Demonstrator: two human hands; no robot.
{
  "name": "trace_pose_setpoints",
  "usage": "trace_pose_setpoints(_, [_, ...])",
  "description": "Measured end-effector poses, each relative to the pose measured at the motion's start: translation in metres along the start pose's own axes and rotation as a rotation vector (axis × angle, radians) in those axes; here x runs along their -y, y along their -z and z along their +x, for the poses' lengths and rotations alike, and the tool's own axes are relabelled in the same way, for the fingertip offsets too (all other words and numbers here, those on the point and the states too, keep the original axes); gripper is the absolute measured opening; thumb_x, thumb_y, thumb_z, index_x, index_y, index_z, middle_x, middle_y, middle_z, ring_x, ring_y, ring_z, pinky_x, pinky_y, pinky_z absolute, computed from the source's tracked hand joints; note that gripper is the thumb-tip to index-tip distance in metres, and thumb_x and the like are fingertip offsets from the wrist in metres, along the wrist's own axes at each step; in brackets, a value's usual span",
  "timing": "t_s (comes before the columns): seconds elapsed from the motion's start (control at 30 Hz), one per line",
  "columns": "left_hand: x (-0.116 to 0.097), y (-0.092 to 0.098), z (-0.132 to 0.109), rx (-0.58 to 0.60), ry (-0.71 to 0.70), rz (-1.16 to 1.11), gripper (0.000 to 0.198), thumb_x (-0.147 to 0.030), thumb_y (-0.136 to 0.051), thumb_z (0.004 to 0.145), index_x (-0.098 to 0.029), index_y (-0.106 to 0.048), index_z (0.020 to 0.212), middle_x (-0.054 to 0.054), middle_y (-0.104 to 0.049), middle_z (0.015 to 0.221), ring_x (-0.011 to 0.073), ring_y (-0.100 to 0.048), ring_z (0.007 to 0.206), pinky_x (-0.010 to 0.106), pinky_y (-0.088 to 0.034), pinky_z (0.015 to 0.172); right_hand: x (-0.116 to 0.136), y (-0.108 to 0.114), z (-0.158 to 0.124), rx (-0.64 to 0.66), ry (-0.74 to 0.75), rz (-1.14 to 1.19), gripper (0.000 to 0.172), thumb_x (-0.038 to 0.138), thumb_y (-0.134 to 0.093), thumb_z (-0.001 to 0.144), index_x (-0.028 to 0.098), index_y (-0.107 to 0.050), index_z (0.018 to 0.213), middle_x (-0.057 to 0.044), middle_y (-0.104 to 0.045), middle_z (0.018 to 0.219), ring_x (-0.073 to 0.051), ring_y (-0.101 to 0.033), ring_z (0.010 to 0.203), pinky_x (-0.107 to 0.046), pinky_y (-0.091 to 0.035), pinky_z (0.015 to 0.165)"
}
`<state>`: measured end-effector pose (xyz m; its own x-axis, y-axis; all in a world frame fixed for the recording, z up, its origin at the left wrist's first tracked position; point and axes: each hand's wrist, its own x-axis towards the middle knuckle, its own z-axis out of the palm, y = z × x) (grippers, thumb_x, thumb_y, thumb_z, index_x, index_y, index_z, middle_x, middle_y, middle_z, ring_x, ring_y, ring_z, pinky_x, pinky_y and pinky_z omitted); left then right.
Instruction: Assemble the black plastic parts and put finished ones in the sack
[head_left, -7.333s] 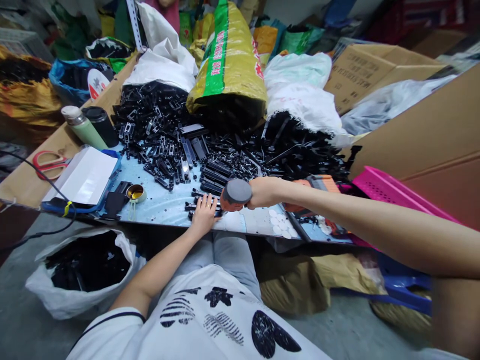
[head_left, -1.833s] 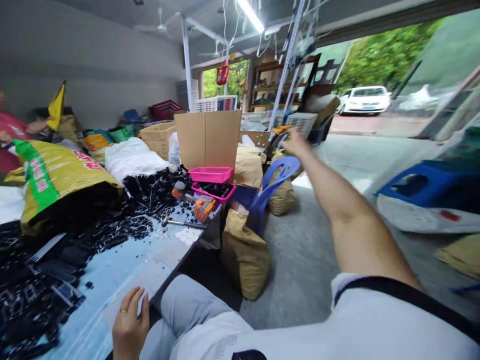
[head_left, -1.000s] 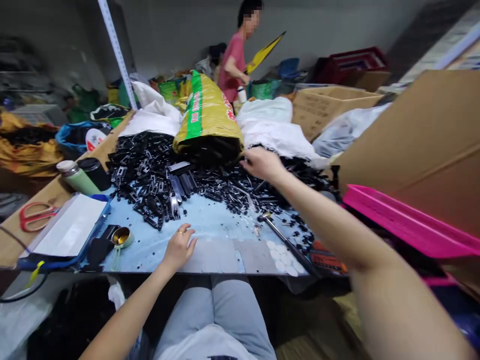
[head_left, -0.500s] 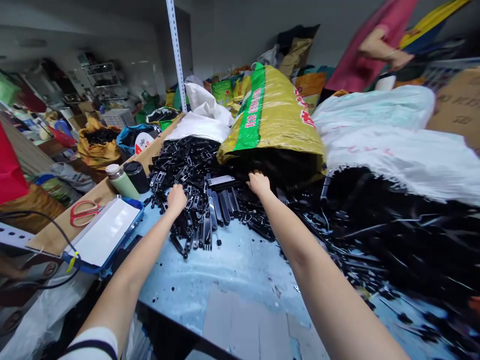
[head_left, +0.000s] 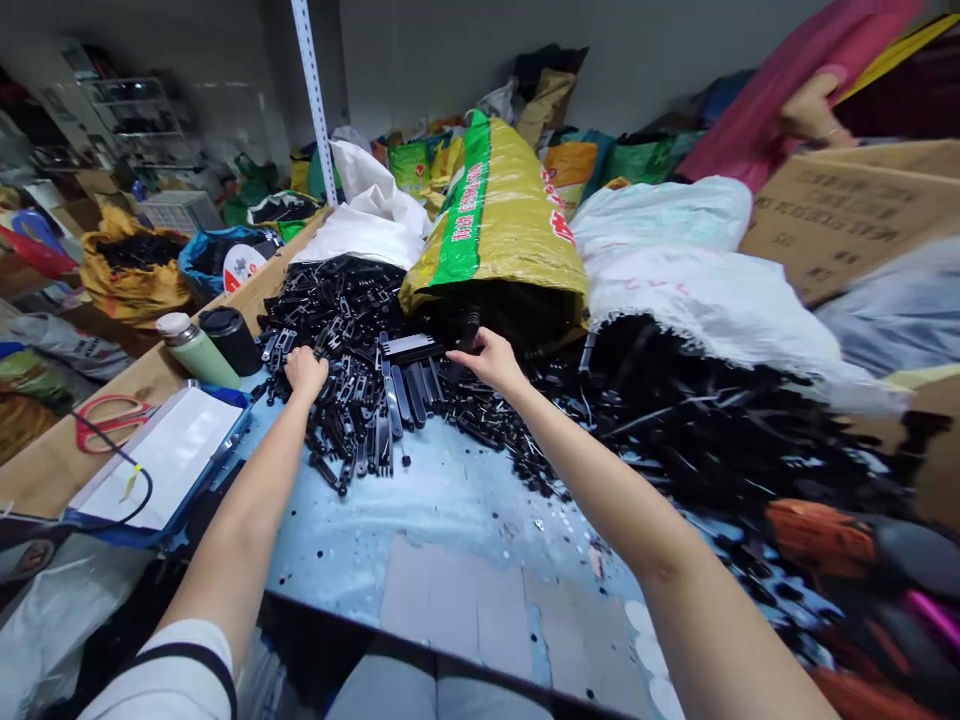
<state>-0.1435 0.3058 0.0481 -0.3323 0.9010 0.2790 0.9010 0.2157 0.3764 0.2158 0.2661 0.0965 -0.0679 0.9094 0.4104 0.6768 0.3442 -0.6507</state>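
Note:
Both my arms reach across a light blue table top (head_left: pixel 450 500) into a heap of black plastic parts (head_left: pixel 352 330). My left hand (head_left: pixel 305 371) is curled shut among the small parts at the heap's left side; what it grips is hidden by the fingers. My right hand (head_left: pixel 487 358) is closed round a black plastic part (head_left: pixel 472 328) that sticks up at the mouth of a yellow and green sack (head_left: pixel 499 215). Between the hands lie several long flat black strips (head_left: pixel 405 385) side by side.
A green flask (head_left: pixel 192 349), a black cup (head_left: pixel 232 340), red scissors (head_left: pixel 109 420) and a white board (head_left: pixel 161 455) lie at the left. White sacks (head_left: pixel 675 260) spill long black pieces at the right. An orange tool (head_left: pixel 821 535) lies near right. Another person's arm (head_left: pixel 806 105) shows behind a cardboard box (head_left: pixel 847 215).
My right hand has closed on a black part and lifted it at the sack's mouth. My left hand has slid left into the small parts. The view has swung slightly right.

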Motion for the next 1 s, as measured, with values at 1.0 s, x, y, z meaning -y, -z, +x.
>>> trace_pose_setpoints(1.0, [-0.048, 0.085, -0.372, 0.529, -0.27, -0.918, 0.039, -0.036, -0.046, 0.09, -0.02, -0.053, 0.125, 0.004, -0.056, 0.09, 0.0084, -0.052, 0.058, 0.022, -0.045, 0.054, 0.094, -0.016, -0.317, 0.309, -0.432, 0.916, 0.064, 0.054, -0.045, 0.087, 0.023, -0.034, 0.141, 0.002, -0.051, 0.067, -0.009, -0.048, 0.05, -0.021, -0.042, 0.045])
